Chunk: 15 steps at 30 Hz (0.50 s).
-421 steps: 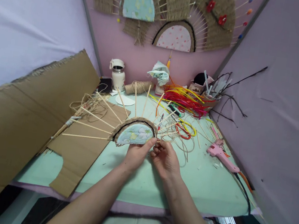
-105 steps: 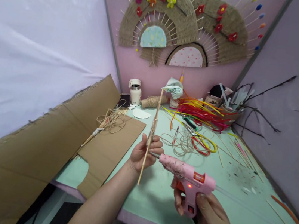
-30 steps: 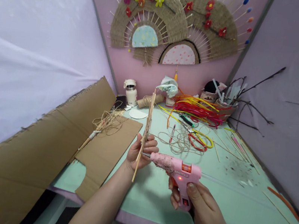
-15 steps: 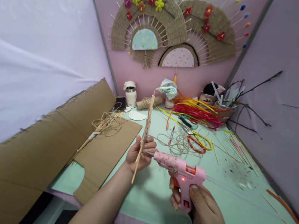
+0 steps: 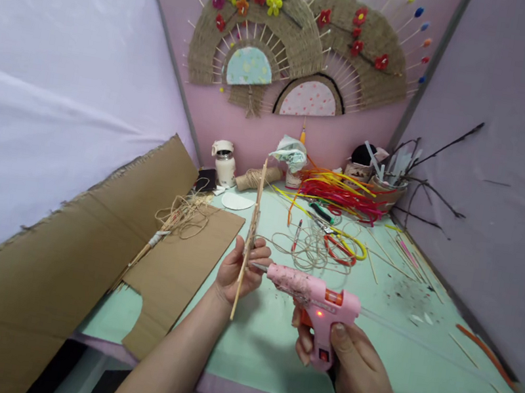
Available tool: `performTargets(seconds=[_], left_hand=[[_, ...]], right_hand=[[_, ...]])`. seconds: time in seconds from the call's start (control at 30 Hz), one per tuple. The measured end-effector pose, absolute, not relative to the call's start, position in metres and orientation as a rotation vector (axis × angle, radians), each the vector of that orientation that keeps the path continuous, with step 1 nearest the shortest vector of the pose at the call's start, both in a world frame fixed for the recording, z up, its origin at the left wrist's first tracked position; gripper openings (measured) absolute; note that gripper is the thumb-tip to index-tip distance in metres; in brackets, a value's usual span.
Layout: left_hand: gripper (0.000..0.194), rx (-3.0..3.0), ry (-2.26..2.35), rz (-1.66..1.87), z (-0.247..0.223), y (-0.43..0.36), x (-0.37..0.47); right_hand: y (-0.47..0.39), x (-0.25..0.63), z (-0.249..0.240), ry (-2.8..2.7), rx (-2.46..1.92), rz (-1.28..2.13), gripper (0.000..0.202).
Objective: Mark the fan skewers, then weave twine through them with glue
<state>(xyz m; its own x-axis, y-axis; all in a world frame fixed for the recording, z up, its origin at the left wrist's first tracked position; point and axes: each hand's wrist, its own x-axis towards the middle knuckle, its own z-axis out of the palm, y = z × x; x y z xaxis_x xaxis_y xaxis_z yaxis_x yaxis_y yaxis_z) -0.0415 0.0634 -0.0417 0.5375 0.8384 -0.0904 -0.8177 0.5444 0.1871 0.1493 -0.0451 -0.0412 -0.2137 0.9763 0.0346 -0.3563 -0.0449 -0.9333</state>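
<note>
Near the middle of the frame, the left hand (image 5: 241,271) holds a stick piece (image 5: 248,247) upright, thumb on one side and fingers loosely curled on the other; the piece is turned edge-on, so its broad faces are hard to make out and its overlapping sticks cannot be counted. Right of it, the right hand (image 5: 356,361) is closed around the handle of a pink glue gun (image 5: 307,290), whose metal nozzle points at the piece, but whether the tip touches cannot be told. Most of the right palm is hidden, and both forearms are cut off by the lower edge. Tangled twine (image 5: 311,251) covers part of the green table (image 5: 278,352) beyond the gun. At upper centre hang two woven fans, the left fan (image 5: 204,41) overlapping the right fan (image 5: 384,86); six flowers show on the left one and five on the right one, while some stick tips run off the top edge. Below them stand one white bottle (image 5: 224,167), one twine cone (image 5: 255,180) lying on its side and one crumpled cloth (image 5: 290,154) hiding the top of its container
</note>
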Motion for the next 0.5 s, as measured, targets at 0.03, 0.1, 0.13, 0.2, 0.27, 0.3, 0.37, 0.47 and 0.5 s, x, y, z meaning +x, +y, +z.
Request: performTargets(seconds=[0.03, 0.1, 0.13, 0.2, 0.27, 0.3, 0.37, 0.47, 0.5], left_hand=[[0.023, 0.130, 0.190, 0.993, -0.042, 0.064, -0.041], [0.023, 0.132, 0.206, 1.000, -0.043, 0.064, -0.041], [0.023, 0.132, 0.211, 1.001, -0.043, 0.064, -0.040], [0.024, 0.132, 0.223, 1.006, -0.043, 0.065, -0.040], [0.023, 0.130, 0.233, 1.007, -0.043, 0.065, -0.041], [0.023, 0.128, 0.232, 1.003, -0.043, 0.065, -0.041], [0.023, 0.121, 0.216, 0.995, -0.042, 0.064, -0.041], [0.021, 0.115, 0.172, 0.989, -0.040, 0.063, -0.042], [0.020, 0.116, 0.154, 0.986, -0.040, 0.063, -0.041]], right_hand=[[-0.045, 0.149, -0.041, -1.089, -0.828, 1.517, 0.042], [-0.043, 0.149, -0.040, -1.125, -0.831, 1.519, 0.040], [-0.043, 0.149, -0.040, -1.142, -0.833, 1.517, 0.040], [-0.041, 0.149, -0.041, -1.175, -0.842, 1.508, 0.041], [-0.041, 0.149, -0.043, -1.200, -0.856, 1.490, 0.042], [-0.040, 0.149, -0.045, -1.204, -0.863, 1.477, 0.042], [-0.040, 0.151, -0.047, -1.198, -0.881, 1.438, 0.041], [-0.037, 0.165, -0.049, -1.219, -0.953, 1.278, 0.042], [-0.036, 0.173, -0.049, -1.231, -1.014, 1.184, 0.042]])
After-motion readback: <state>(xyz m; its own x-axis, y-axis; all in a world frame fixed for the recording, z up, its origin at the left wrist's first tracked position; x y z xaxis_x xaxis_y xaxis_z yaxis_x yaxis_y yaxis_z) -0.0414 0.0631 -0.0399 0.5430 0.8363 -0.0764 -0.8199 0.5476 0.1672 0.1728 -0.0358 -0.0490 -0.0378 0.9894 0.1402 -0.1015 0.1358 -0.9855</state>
